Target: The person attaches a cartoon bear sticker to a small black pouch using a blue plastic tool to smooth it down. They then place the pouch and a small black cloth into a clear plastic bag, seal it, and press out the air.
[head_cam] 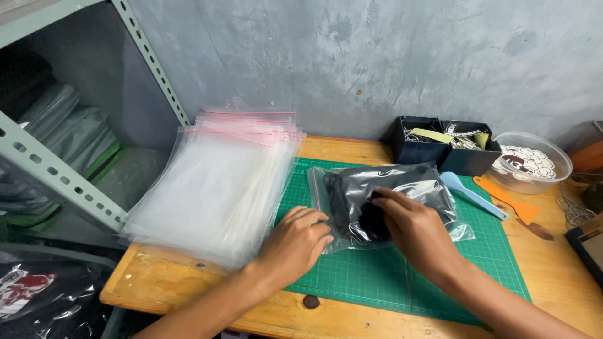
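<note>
A clear zip bag point(402, 188) with a folded black garment inside lies on the green cutting mat point(389, 276). My left hand point(295, 245) rests with curled fingers on the bag's near left corner, next to the stack of bags. My right hand point(411, 229) presses flat on the middle of the bag, fingers pointing left over the black cloth. Neither hand lifts the bag off the mat.
A fanned stack of empty clear zip bags point(213, 182) covers the wooden table's point(163, 282) left end. Behind the mat stand two dark boxes point(440, 147) and a clear tub point(531, 163). A blue spatula point(471, 193) and an orange scraper point(509, 199) lie right. A metal shelf point(56, 176) stands left.
</note>
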